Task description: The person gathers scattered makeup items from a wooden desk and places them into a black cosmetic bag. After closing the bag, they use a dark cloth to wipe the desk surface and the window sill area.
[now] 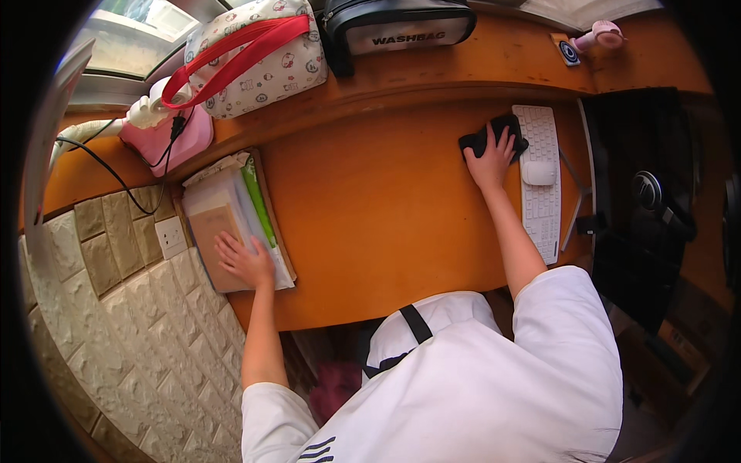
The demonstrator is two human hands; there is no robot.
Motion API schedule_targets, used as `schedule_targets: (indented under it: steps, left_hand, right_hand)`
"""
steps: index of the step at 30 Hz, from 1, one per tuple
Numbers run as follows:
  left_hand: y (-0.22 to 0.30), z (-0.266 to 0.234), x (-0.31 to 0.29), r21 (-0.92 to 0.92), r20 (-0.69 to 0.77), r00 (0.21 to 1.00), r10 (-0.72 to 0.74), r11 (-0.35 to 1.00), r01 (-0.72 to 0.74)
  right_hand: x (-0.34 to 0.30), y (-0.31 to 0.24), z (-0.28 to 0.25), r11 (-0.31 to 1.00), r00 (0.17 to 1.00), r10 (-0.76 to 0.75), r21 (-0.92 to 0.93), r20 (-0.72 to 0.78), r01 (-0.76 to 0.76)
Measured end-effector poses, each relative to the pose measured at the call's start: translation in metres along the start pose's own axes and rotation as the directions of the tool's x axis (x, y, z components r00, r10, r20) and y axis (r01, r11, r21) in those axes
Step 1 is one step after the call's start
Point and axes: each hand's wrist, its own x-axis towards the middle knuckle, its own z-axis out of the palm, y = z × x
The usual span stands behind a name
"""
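Observation:
My left hand (245, 261) lies flat with fingers apart on a stack of papers and notebooks. On top is a brown notebook (202, 239) in a clear sleeve; a green strip (258, 197) shows along its right side. At the far right of the desk, my right hand (489, 163) grips a crumpled black cloth (472, 142), with the thumb and fingers laid over it. This cloth touches the left edge of a white keyboard (540, 212). Resting on the keyboard is a white mouse (539, 173).
The orange-brown wooden desk (370, 208) lies between my hands. Along the back shelf stand a patterned bag with red handles (255, 58), a black toiletry bag (401, 27) and a small pink device (602, 35). A pink box with cables (174, 139) sits left; headphones (648, 189) are right.

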Motion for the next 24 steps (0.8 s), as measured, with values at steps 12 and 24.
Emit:
schedule_targets:
  steps: [12,24]
  left_hand:
    - [0.0,-0.003,0.002,-0.044,-0.007,1.0,-0.021,0.999,0.02]
    - [0.005,-0.007,0.003,-0.043,-0.009,0.999,-0.033,0.999,0.032]
  right_hand:
    - [-0.175,-0.21,0.052,-0.015,-0.243,-0.954,0.784,0.175,0.621]
    - [-0.193,-0.245,0.049,0.348,0.254,-0.937,0.663,0.238,0.663]
